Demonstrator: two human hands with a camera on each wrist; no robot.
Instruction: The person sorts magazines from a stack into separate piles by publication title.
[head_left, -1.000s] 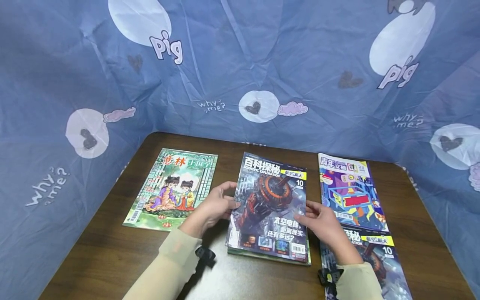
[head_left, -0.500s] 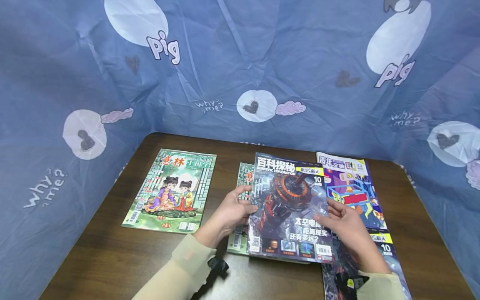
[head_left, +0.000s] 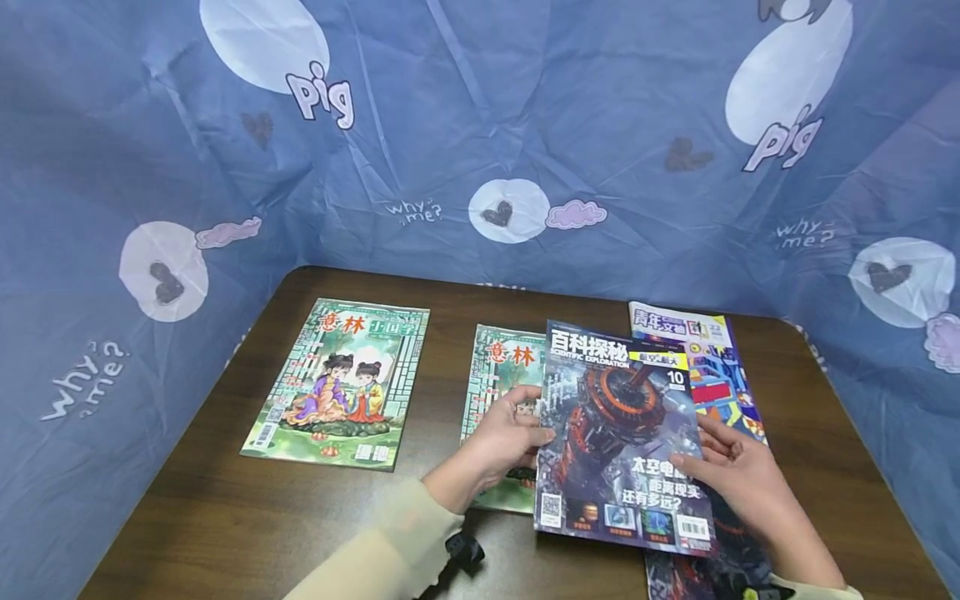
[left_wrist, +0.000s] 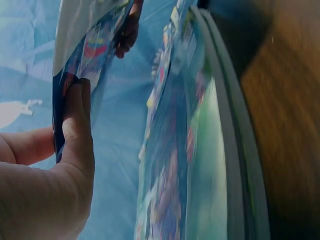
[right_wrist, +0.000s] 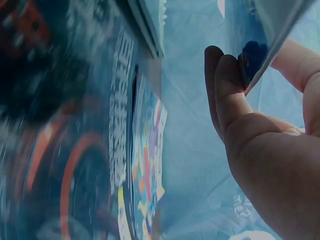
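Observation:
A dark magazine with an orange machine on its cover (head_left: 618, 467) is held up above the table between both hands. My left hand (head_left: 498, 446) pinches its left edge, thumb on the cover and fingers beneath, as the left wrist view also shows. At the right edge, my right hand (head_left: 750, 479) grips it the same way. Partly hidden behind it lies a green magazine (head_left: 495, 367), which seems to top a stack in the left wrist view. Below on the right, another copy of the dark magazine (right_wrist: 75, 165) is largely covered in the head view.
Another green magazine (head_left: 341, 383) lies on the left of the brown table (head_left: 195, 500). A purple magazine (head_left: 727, 375) lies at the back right, partly covered. Blue printed cloth (head_left: 420, 100) hangs round the table's back and sides.
Both hands have lifted the dark magazine off the middle pile and carried it right and slightly nearer. The green magazine beneath has come into view.

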